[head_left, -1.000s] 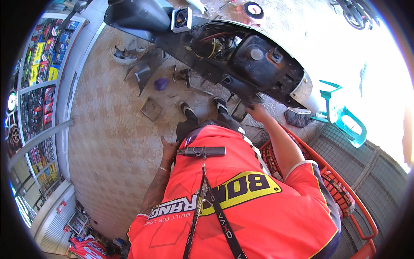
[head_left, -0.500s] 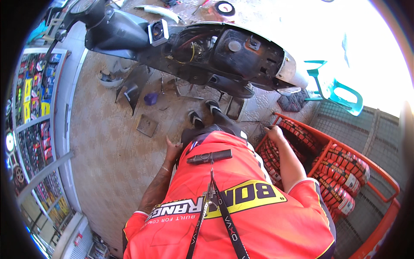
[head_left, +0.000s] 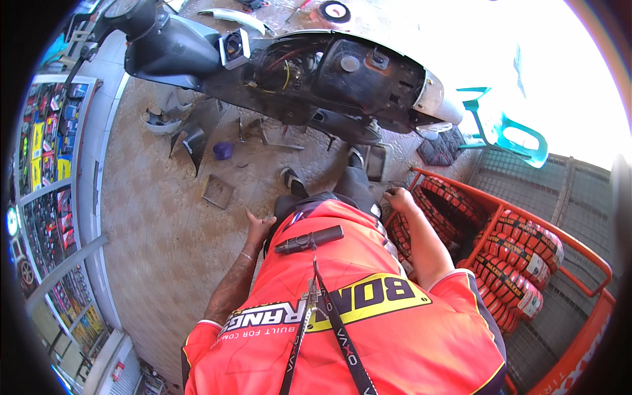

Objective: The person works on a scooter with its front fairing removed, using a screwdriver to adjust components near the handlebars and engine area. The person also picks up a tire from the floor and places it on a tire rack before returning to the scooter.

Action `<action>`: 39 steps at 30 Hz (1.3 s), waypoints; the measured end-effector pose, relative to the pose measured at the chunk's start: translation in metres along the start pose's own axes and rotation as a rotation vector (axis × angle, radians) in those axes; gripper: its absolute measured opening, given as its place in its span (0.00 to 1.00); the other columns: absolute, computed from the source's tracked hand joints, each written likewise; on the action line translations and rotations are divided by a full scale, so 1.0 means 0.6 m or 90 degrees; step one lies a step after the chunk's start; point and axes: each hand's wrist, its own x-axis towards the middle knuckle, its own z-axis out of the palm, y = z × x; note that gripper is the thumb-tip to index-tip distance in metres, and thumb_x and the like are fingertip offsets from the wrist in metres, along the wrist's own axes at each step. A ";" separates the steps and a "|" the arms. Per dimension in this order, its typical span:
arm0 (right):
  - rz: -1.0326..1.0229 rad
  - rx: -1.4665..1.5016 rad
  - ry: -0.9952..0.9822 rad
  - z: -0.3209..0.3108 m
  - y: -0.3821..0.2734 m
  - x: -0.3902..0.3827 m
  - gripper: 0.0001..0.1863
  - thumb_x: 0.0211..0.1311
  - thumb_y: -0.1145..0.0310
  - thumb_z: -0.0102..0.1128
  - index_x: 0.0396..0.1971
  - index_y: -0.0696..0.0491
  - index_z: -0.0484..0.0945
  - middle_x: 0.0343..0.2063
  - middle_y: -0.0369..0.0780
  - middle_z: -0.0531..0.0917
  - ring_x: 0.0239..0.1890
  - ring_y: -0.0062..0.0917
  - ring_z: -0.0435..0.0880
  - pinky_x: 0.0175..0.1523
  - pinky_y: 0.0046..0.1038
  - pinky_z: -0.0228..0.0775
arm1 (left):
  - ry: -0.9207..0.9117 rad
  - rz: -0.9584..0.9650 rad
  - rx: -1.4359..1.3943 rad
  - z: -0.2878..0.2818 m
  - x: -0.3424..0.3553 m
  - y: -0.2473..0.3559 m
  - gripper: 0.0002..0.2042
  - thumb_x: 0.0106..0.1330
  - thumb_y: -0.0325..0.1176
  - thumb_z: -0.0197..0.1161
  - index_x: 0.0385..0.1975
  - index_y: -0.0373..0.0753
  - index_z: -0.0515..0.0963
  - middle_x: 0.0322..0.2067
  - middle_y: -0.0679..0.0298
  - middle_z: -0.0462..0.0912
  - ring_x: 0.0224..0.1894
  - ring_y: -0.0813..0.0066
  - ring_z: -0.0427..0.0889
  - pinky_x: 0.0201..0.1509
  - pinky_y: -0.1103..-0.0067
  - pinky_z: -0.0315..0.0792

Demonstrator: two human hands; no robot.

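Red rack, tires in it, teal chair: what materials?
Rack: probably painted metal; slim bars, even colour. Tires: likely matte black rubber; dark ring shapes show among red wrapping or labels. Chair: apparently smooth moulded plastic; one uniform colour, rounded opening.

Workshop floor (head_left: 155, 237), pale brown and tiled, dirt-marked toward the far side. Standing on it, far centre: a partly stripped scooter (head_left: 355, 85). At its near left: a pale curved shell (head_left: 162, 125), a dark body panel (head_left: 195, 143), a purple container (head_left: 223, 151) and, nearer, a square tray (head_left: 217, 192). Right of centre: a rectangular tray (head_left: 375, 162). Far right: a dark pad (head_left: 438, 149) beside a green plastic chair (head_left: 526, 153). Beyond the scooter: a white curved panel (head_left: 234, 17). Near right: a red metal rack (head_left: 582, 339) holding tyres (head_left: 510, 276). Left edge: display shelving (head_left: 47, 188) bearing packaged goods (head_left: 37, 139).
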 end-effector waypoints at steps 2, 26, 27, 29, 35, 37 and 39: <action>-0.029 -0.025 0.018 -0.033 -0.009 0.020 0.21 0.58 0.53 0.58 0.42 0.54 0.83 0.38 0.48 0.85 0.44 0.38 0.84 0.52 0.35 0.73 | 0.006 0.011 -0.012 0.009 -0.008 0.007 0.57 0.54 0.26 0.69 0.67 0.33 0.21 0.27 0.63 0.79 0.29 0.76 0.78 0.36 0.79 0.76; -0.654 -0.360 0.025 -0.491 -0.447 0.088 0.24 0.60 0.54 0.58 0.48 0.58 0.78 0.50 0.50 0.78 0.55 0.43 0.75 0.60 0.38 0.66 | 0.193 0.043 -0.075 0.412 -0.117 -0.073 0.61 0.55 0.36 0.72 0.66 0.34 0.18 0.23 0.59 0.79 0.25 0.70 0.79 0.36 0.73 0.75; -0.647 -0.379 0.018 -0.486 -0.468 0.088 0.24 0.60 0.54 0.58 0.48 0.58 0.78 0.51 0.51 0.77 0.56 0.43 0.75 0.61 0.38 0.65 | 0.193 0.022 -0.102 0.423 -0.119 -0.095 0.60 0.56 0.37 0.72 0.66 0.33 0.19 0.23 0.58 0.80 0.26 0.68 0.79 0.37 0.72 0.76; -0.625 -0.400 0.041 -0.473 -0.508 0.088 0.22 0.59 0.56 0.59 0.48 0.56 0.79 0.48 0.51 0.80 0.54 0.43 0.76 0.60 0.38 0.66 | 0.192 -0.038 -0.139 0.449 -0.116 -0.136 0.59 0.55 0.40 0.72 0.67 0.30 0.22 0.23 0.58 0.80 0.25 0.65 0.79 0.40 0.71 0.76; -0.750 -0.401 -0.065 -0.442 -0.691 0.172 0.17 0.57 0.60 0.61 0.39 0.57 0.82 0.38 0.52 0.83 0.43 0.44 0.82 0.50 0.40 0.72 | 0.403 0.314 0.284 0.475 -0.122 -0.189 0.57 0.52 0.41 0.73 0.67 0.24 0.31 0.25 0.54 0.79 0.36 0.64 0.80 0.51 0.74 0.72; -0.777 -0.449 -0.025 -0.437 -0.772 0.226 0.18 0.56 0.58 0.62 0.38 0.58 0.82 0.37 0.52 0.83 0.43 0.44 0.82 0.49 0.41 0.73 | 0.364 0.156 0.052 0.474 -0.143 -0.172 0.55 0.53 0.41 0.72 0.67 0.23 0.35 0.26 0.53 0.79 0.38 0.66 0.80 0.53 0.75 0.72; -0.809 -0.448 0.012 -0.437 -0.864 0.294 0.21 0.56 0.56 0.64 0.40 0.58 0.82 0.38 0.52 0.83 0.42 0.43 0.83 0.48 0.39 0.73 | 0.383 0.130 0.028 0.479 -0.156 -0.140 0.53 0.53 0.40 0.72 0.67 0.22 0.38 0.29 0.54 0.79 0.38 0.67 0.79 0.52 0.75 0.73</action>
